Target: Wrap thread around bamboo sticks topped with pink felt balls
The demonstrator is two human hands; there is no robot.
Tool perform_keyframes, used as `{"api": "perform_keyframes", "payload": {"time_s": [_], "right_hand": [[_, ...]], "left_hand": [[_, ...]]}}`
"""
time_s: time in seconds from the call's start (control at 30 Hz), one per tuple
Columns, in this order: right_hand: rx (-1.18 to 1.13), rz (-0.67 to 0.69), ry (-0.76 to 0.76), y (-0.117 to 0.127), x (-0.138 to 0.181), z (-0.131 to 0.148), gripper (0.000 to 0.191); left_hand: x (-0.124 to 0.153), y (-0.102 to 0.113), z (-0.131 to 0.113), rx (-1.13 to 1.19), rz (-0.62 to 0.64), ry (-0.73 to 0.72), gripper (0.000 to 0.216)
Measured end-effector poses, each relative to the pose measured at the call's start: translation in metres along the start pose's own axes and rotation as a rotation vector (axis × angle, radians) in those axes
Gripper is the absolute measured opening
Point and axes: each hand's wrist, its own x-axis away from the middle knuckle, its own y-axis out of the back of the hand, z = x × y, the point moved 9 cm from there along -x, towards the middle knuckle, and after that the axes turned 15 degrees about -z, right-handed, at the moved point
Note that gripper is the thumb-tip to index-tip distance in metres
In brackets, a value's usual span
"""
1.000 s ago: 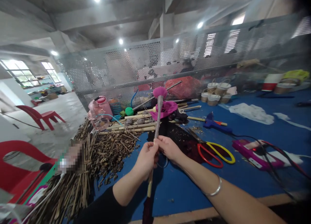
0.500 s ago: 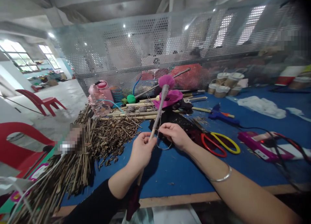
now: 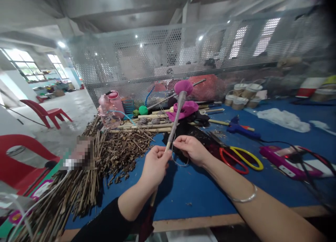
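My left hand point(image 3: 155, 166) is closed round the lower part of a thin wooden stick point(image 3: 176, 120), which slants up and away from me. Grey thread is wound along the stick's upper length, up to a round magenta ball point(image 3: 183, 87) at its top. Close beside the stick, my right hand point(image 3: 191, 148) pinches the loose grey thread point(image 3: 181, 164), which hangs in a loop below the fingers. Behind the stick lies a crumpled magenta cloth point(image 3: 183, 111). Scissors with one red and one yellow handle point(image 3: 245, 158) lie to the right of my right hand.
Dried twigs and leaves point(image 3: 123, 147) heap up on the left. Pale sticks point(image 3: 154, 116), a green ball point(image 3: 143, 110) and a pink bottle point(image 3: 115, 104) stand or lie behind. Further right are a blue glue gun point(image 3: 240, 128), a magenta device point(image 3: 288, 161) with cables and white fluff point(image 3: 283, 119).
The view has shifted slightly. My right hand stays beside the stick with the thread, while the left keeps its grip; the stick's tilt is nearly the same.
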Motion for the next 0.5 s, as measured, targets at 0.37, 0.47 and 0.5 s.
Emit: {"api": "perform_keyframes", "payload": {"time_s": [0.37,0.47,0.5], "right_hand": [[-0.283,0.135,0.014,-0.018,0.004,0.004,0.026],[-0.279,0.175,-0.02,-0.021,0.005,0.001,0.026],[-0.273,0.196,-0.041,-0.023,0.006,-0.001,0.028]], "left_hand": [[0.008,-0.008,-0.001,0.106,0.095,-0.021,0.03],[0.006,-0.011,0.006,0.15,0.118,0.043,0.034],[0.006,-0.012,0.008,0.163,0.136,0.079,0.035]]}}
